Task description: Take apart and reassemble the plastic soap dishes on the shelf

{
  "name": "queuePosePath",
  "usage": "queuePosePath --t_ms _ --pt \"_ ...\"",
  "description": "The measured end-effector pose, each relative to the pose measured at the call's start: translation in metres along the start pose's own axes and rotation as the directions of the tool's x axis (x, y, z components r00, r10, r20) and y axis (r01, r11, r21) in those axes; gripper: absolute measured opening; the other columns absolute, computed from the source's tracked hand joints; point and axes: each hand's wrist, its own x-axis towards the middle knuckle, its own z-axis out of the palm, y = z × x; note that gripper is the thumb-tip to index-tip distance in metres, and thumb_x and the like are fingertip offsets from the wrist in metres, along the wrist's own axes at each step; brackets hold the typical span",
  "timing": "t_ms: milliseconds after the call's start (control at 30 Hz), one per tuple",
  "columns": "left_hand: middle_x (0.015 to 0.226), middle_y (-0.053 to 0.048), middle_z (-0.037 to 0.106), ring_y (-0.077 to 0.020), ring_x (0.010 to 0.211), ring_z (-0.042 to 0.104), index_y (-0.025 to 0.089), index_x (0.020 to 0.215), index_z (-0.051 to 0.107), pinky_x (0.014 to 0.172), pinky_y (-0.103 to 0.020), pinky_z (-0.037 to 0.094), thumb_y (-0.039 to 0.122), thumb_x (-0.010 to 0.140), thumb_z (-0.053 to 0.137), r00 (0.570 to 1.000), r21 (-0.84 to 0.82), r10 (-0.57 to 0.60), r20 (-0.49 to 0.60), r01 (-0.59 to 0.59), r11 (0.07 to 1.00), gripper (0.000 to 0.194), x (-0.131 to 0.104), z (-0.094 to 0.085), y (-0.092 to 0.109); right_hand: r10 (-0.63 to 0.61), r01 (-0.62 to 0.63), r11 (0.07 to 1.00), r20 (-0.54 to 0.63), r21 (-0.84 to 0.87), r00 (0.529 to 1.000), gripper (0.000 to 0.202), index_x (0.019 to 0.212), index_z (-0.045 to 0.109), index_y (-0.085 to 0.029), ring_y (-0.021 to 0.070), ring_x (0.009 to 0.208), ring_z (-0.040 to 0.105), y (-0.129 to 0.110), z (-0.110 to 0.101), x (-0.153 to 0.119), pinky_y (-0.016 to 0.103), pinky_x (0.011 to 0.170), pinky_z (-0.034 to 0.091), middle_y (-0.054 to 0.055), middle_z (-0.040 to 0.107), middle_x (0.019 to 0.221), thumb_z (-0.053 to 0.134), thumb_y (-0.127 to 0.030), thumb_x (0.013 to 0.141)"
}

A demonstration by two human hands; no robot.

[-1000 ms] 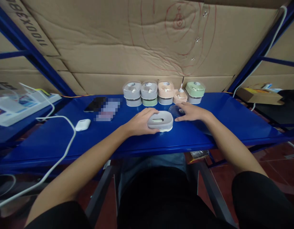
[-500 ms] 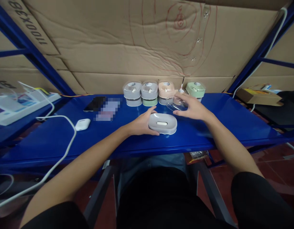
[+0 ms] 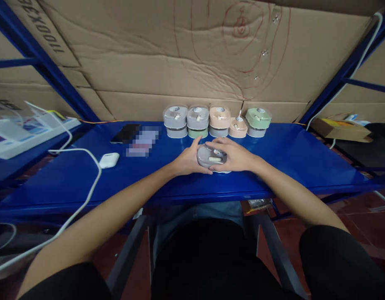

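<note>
Near the centre of the frame, both hands closed around a small grey container [image 3: 211, 157] resting on the blue shelf [image 3: 289, 154] — the left hand [image 3: 187, 160] cupped its left side, while the right hand [image 3: 234, 156] lay over its top and right edge, pressing a clear lid whose outline could barely be made out. Just behind them stood a row of grey, green and peach containers [image 3: 217, 121] against the cardboard wall [image 3: 148, 62] — further left lay a dark phone [image 3: 125, 133], a white earbud case [image 3: 109, 160] and a white cable [image 3: 86, 187].

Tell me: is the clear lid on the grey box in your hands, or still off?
On, it seems: the clear lid lies over the grey box under the right hand; left hand steadies. Whether it's clicked shut, cannot tell.
</note>
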Motion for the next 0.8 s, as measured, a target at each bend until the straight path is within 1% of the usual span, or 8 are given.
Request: queuePosePath --t_ms 167,267,333,467,567,633,700,800 --pt "0.159 -0.025 0.070 -0.0502 0.150 0.067 0.027 0.183 0.027 0.124 -0.073 0.051 0.048 0.058 0.112 1.000 0.037 -0.005 -0.008 0.005 0.999 0.152 0.000 0.000 -0.004 0.028 -0.028 1.000 0.046 -0.008 0.999 0.094 0.168 0.063 -0.023 0.0416 0.137 0.067 -0.003 -0.002 0.004 0.060 0.116 0.058 0.018 0.069 0.148 0.085 -0.069 0.089" --pt "0.155 -0.024 0.072 -0.0495 0.147 0.069 0.027 0.180 0.033 0.120 -0.072 0.054 0.050 0.059 0.111 0.999 0.069 0.022 -0.030 -0.020 0.997 0.146 0.000 0.001 -0.006 0.029 -0.027 0.999 0.050 -0.040 0.998 0.093 0.169 0.062 -0.024 0.0413 0.136 0.067 -0.004 -0.001 0.005 0.059 0.117 0.058 0.017 0.068 0.150 0.083 -0.068 0.090" --pt "0.155 -0.024 0.071 -0.0491 0.146 0.069 0.025 0.174 0.041 0.118 -0.069 0.057 0.053 0.059 0.110 0.999 0.114 0.025 -0.038 -0.021 0.993 0.137 0.000 0.000 -0.003 0.037 -0.035 0.998 0.043 -0.043 0.998 0.094 0.171 0.060 -0.026 0.0411 0.136 0.067 -0.003 0.000 0.003 0.059 0.119 0.058 0.017 0.067 0.152 0.081 -0.070 0.092" --pt "0.157 -0.018 0.071 -0.0444 0.146 0.069 0.024 0.160 0.055 0.120 -0.060 0.058 0.058 0.064 0.106 0.997 0.197 0.070 -0.019 -0.065 0.978 0.114 0.001 -0.007 0.005 0.033 -0.033 0.999 0.051 -0.001 0.998 0.105 0.179 0.049 -0.028 0.0433 0.145 0.064 0.007 -0.001 -0.011 0.062 0.124 0.055 0.018 0.064 0.158 0.084 -0.073 0.090" --pt "0.158 -0.016 0.071 -0.0428 0.146 0.069 0.024 0.156 0.058 0.123 -0.059 0.056 0.059 0.063 0.106 0.996 0.214 0.084 -0.034 -0.075 0.974 0.110 0.001 -0.016 0.006 0.042 -0.043 0.999 0.037 0.028 0.998 0.108 0.179 0.046 -0.031 0.0437 0.145 0.064 0.019 -0.002 -0.021 0.064 0.125 0.053 0.017 0.064 0.158 0.087 -0.072 0.088" --pt "0.157 -0.016 0.071 -0.0426 0.146 0.069 0.024 0.156 0.058 0.124 -0.060 0.054 0.059 0.063 0.106 0.995 0.175 0.085 -0.046 -0.076 0.982 0.110 0.002 -0.019 0.005 0.054 -0.054 0.998 -0.008 0.035 0.998 0.104 0.177 0.051 -0.030 0.0432 0.142 0.066 0.023 -0.003 -0.024 0.063 0.125 0.053 0.017 0.067 0.154 0.086 -0.071 0.088" --pt "0.157 -0.018 0.070 -0.0425 0.146 0.068 0.023 0.160 0.054 0.125 -0.060 0.054 0.059 0.065 0.106 0.992 0.086 0.100 -0.070 -0.094 0.992 0.114 0.003 -0.020 0.003 0.057 -0.055 0.998 -0.064 0.024 0.996 0.100 0.173 0.056 -0.027 0.0428 0.141 0.067 0.022 -0.006 -0.024 0.062 0.125 0.053 0.017 0.069 0.151 0.085 -0.071 0.088" --pt "0.160 -0.020 0.066 -0.0415 0.151 0.065 0.025 0.170 0.043 0.128 -0.061 0.052 0.055 0.072 0.103 0.977 -0.041 0.142 -0.161 -0.150 0.988 0.118 0.006 -0.020 0.001 0.081 -0.088 0.995 -0.167 -0.039 0.983 0.097 0.170 0.059 -0.028 0.0437 0.142 0.066 0.013 -0.021 -0.026 0.062 0.126 0.051 0.017 0.068 0.154 0.082 -0.072 0.087"
